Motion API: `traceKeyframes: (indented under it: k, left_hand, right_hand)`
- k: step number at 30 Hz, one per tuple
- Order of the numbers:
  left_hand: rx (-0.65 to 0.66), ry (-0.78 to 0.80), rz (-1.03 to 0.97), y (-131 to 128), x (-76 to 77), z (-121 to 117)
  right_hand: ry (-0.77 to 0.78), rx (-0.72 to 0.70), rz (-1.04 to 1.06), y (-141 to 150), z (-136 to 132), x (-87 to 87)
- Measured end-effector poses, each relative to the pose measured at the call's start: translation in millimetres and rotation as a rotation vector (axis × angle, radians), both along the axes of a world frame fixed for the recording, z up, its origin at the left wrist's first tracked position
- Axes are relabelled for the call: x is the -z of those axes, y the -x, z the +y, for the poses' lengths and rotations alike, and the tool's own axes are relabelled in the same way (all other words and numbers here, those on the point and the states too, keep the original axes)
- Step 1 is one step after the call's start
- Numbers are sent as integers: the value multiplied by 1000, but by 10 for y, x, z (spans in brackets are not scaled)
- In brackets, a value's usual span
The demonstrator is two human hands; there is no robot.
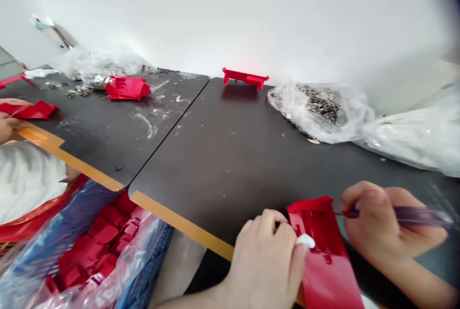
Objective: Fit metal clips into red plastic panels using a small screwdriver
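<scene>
My left hand (268, 256) is closed on the left side of a red plastic part (332, 270) at the table's front edge. A white covering (305, 240) sits on the thumb of that hand. My right hand (381, 225) is wrapped round a tool with a translucent purple handle (420, 215), which looks like a screwdriver. Its thin tip points left at the upper right edge of the red part; whether it touches is too blurred to tell. The lower end of the part runs out of view.
A plastic bag of small metal pieces (323, 105) lies at the back right. Red parts (246, 78) stand near the wall and on the left table. A blue crate (143, 270) below holds several more. At far left, a co-worker's hands (7, 124) hold a red part.
</scene>
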State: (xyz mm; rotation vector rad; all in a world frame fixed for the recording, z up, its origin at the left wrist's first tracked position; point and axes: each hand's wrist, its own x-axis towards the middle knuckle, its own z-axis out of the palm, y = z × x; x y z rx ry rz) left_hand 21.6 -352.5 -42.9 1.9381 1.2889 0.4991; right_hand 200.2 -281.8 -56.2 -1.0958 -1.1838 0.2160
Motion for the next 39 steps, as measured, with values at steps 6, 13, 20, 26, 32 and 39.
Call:
traceKeyframes:
  k: [6, 13, 20, 26, 32, 39]
  left_hand:
    - [-44, -33, -55, -102, 50, -65]
    - [-30, -12, 35, -137, -5, 142]
    - [-17, -3, -11, -25, -12, 225]
    - [2, 98, -224, 75, 33, 246]
    - [-1, 100, -264, 95, 76, 238]
    - [60, 68, -228, 106, 53, 252]
  right_hand:
    - [-44, -133, -53, 64, 4, -27]
    - [-63, -164, -22, 58, -21, -111]
    - [7, -464, 140, 19, -27, -269]
    - [96, -671, 76, 81, -5, -372]
    - [118, -617, 20, 192, 50, -319]
    - [17, -636, -76, 130, 31, -284]
